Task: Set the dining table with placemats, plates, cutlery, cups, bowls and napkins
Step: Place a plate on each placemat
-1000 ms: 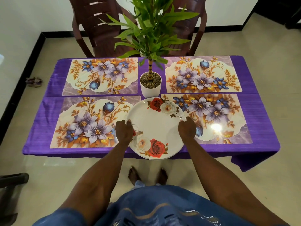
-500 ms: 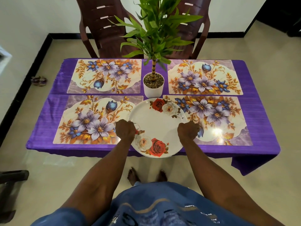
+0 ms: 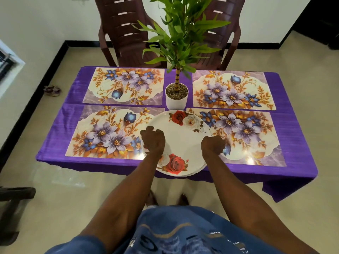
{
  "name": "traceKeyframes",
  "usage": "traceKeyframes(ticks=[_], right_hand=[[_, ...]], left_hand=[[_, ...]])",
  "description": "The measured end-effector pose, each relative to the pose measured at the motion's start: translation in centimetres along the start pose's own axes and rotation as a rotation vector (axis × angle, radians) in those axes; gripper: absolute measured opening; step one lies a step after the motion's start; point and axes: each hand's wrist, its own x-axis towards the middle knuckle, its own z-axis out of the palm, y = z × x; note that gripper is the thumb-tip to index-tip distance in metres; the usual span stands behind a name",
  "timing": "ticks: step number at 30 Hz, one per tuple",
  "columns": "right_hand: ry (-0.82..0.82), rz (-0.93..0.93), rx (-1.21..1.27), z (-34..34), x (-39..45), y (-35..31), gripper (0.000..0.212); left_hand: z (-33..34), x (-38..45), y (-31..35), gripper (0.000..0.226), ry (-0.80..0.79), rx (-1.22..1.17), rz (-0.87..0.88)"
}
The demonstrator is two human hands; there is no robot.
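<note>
We hold the rose-patterned plates [image 3: 180,142] by their side rims, our left hand [image 3: 153,141] and right hand [image 3: 212,146] each curled round an edge, the stack between them at the near edge of the table [image 3: 293,173], just short of the potted plant [image 3: 176,97]. The placemats are down, one [image 3: 110,132] just left of our left hand and one [image 3: 244,136] just right of our right, so we judge plates to be the step in hand. Next we should separate the top plate and centre it on a mat.

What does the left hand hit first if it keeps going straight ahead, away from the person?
Probably the near-left placemat, then the far-left one; the left hand grips the plate at its left rim. The plant pot sits right of that line. Height is unclear.
</note>
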Motion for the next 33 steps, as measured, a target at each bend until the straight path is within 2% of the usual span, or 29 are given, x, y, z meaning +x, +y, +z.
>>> traceKeyframes(ticks=[5, 11, 13, 16, 19, 22, 26, 33], right_hand=[[-0.184, -0.047, 0.247, -0.2, 1.1, 1.5, 0.035], [0.012, -0.221, 0.351, -0.6, 0.7, 2.6, 0.034], [0.013, -0.231, 0.372, -0.5, 0.7, 3.2, 0.034], [-0.010, -0.210, 0.398, 0.1, -0.3, 2.9, 0.035], [0.038, -0.230, 0.457, 2.8, -3.3, 1.1, 0.034], [0.003, -0.166, 0.537, 6.3, -6.3, -1.9, 0.035], [-0.068, -0.239, 0.532, 10.6, -9.9, -6.8, 0.029], [-0.261, -0.325, 0.369, 16.9, -13.5, -13.2, 0.033]], left_hand=[[-1.7, 1.8, -1.8, 0.045, 0.017, 0.136, -0.040], [-3.5, 5.5, -4.7, 0.055, -0.050, 0.132, -0.022], [-3.8, 6.5, -5.4, 0.057, -0.107, 0.065, 0.021], [-5.2, 6.8, -5.6, 0.048, -0.209, -0.111, 0.085], [-7.6, 8.6, -6.3, 0.042, -0.278, -0.137, 0.117], [-10.5, 12.1, -7.9, 0.047, -0.226, -0.115, 0.182], [-14.7, 16.6, -10.8, 0.042, -0.129, -0.097, 0.182], [-19.3, 22.1, -15.4, 0.040, -0.025, -0.130, 0.006]])
